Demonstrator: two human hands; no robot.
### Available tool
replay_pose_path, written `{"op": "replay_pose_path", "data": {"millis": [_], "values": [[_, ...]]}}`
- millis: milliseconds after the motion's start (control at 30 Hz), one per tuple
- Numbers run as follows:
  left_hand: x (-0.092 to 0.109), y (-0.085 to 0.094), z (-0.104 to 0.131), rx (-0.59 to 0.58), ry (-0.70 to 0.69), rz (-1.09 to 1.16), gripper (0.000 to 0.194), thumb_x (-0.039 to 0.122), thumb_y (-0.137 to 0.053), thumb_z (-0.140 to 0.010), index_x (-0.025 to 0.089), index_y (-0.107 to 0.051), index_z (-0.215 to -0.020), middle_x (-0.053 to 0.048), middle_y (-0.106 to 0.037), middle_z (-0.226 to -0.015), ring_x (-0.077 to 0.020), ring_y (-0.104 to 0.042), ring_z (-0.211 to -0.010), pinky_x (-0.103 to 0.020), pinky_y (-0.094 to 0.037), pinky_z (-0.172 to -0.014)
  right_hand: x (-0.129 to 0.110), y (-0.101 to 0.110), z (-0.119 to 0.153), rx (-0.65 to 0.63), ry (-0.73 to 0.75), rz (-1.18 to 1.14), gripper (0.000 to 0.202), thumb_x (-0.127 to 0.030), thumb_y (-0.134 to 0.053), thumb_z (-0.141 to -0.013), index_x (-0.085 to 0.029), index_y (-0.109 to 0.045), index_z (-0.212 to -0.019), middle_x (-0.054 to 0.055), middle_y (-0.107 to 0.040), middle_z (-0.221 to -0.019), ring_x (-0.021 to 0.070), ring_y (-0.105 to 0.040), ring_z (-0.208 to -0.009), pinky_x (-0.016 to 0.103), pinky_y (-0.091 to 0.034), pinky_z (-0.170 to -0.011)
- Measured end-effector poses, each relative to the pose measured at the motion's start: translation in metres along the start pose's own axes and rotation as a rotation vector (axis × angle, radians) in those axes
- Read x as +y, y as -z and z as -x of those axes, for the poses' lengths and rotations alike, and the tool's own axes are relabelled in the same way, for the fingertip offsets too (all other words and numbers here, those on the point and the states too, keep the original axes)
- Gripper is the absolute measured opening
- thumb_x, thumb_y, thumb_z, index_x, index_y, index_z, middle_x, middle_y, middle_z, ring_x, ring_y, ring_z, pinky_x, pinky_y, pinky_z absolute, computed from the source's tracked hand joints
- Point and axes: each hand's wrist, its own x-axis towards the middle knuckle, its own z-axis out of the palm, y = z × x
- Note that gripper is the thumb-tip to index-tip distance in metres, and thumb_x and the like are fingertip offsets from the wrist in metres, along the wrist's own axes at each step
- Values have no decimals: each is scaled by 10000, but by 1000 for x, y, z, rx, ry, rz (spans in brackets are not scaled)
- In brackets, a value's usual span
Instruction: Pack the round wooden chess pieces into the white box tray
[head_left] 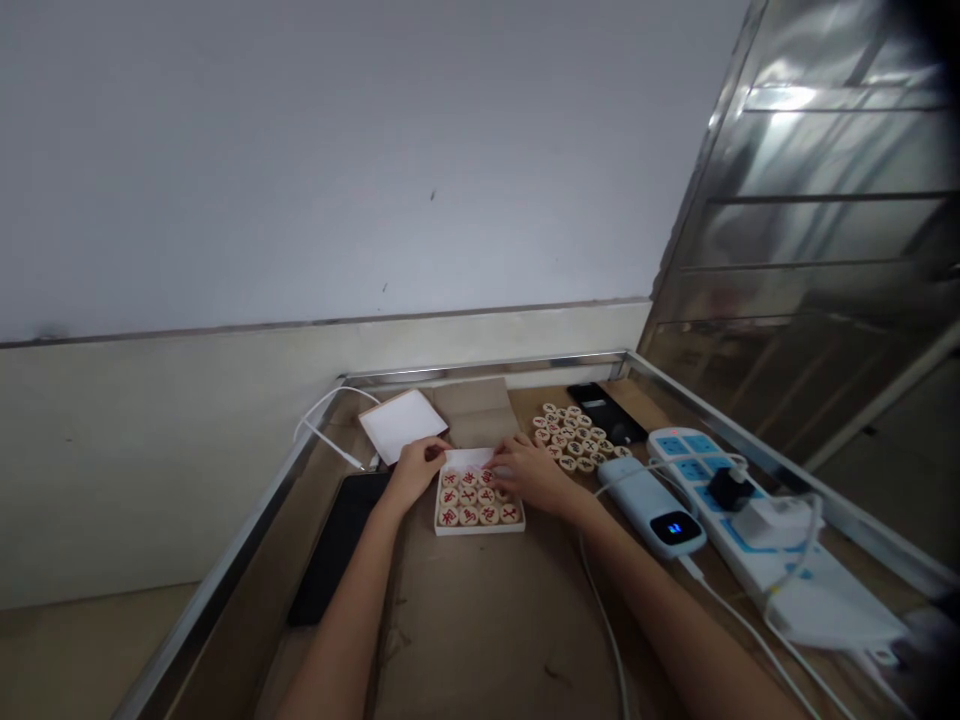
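Note:
A shallow white box (480, 531) sits on the brown cardboard, with rows of round Chinese chess pieces (468, 515) marked in red inside it. At its back left corner, my left hand (416, 468) is closed, thumb and fingers pinching the rim. My right hand (529, 475) reaches over the box's right side, its fingers bent down together on a Chinese chess piece (487, 478) in the back row; the hand partly hides the pieces there. A cluster of loose Chinese chess pieces (568, 433) lies just beyond my right hand.
The box lid (405, 424) lies at the back left beside a white cable (334, 446). A black tablet-like slab (337, 550) is under my left forearm. On the right are a phone (606, 412), a power bank (652, 510) and a power strip (780, 560) with cables. A metal rim (487, 368) borders the table.

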Motion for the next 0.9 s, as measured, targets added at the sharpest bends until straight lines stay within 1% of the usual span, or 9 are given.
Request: {"op": "replay_pose_path", "data": {"millis": [100,200,267,333,400,533,700,767,900], "values": [[1,1,-1,-6,7,13,223,276,-522,-689,137,-670,-780,-67,-690,-783,-191,-611,-734,-291,-463,-694,1,3,-4,43,-35,-77,178,-371,-649,-771,-258,-678,-906,26,-612,-1050,210,-492,-1038,375,-311,-885],[1,2,-2,-9,19,24,222,289,-530,-682,141,-668,-773,-66,-691,-774,-197,-616,-734,-292,-468,-687,9,9,-7,47,-101,-223,174,-343,-644,-776,-225,-656,-903,18,-650,-939,163,-556,-899,313,-345,-815],[2,2,-2,-7,19,21,218,289,-533,-675,143,-669,-764,-66,-692,-768,-200,-617,-732,-294,-470,-684,18,13,-7,92,-176,-320,204,-320,-577,-827,-202,-615,-989,16,-663,-905,130,-575,-802,275,-367,-754],[3,2,-2,-7,15,24,219,292,-536,-670,141,-669,-757,-69,-692,-762,-202,-617,-725,-298,-471,-681,28,17,-5,162,-265,-338,250,-281,-509,-865,-187,-555,-1092,26,-667,-931,127,-584,-802,268,-376,-737],[3,2,-2,-8,18,30,224,299,-536,-670,140,-669,-757,-69,-692,-758,-204,-617,-724,-300,-472,-681,37,19,-1,164,-329,-250,244,-253,-490,-869,-192,-547,-1098,33,-666,-963,153,-586,-874,294,-372,-775],[3,3,-2,-6,30,28,233,303,-536,-669,140,-672,-765,-69,-694,-768,-206,-618,-731,-306,-472,-697,43,21,6,7,-318,-13,153,-293,-517,-853,-216,-620,-935,38,-658,-1004,226,-550,-1017,386,-320,-890],[2,2,-3,-5,27,36,228,296,-534,-666,137,-670,-757,-75,-695,-758,-210,-618,-732,-310,-472,-697,41,20,8,70,-299,199,209,-291,-521,-847,-206,-620,-1010,90,-583,-1152,270,-471,-1113,409,-309,-917],[3,2,-3,1,32,30,219,292,-537,-663,143,-671,-751,-69,-695,-756,-209,-619,-730,-310,-471,-699,40,20,7,60,-292,213,224,-313,-534,-840,-223,-623,-1024,90,-573,-1157,267,-459,-1117,402,-308,-925],[4,3,-2,-4,37,26,221,297,-537,-666,144,-671,-753,-71,-696,-770,-208,-619,-733,-311,-466,-702,41,20,8,3,-239,203,153,-314,-548,-832,-246,-663,-906,68,-579,-1136,255,-458,-1106,401,-304,-927]]}}
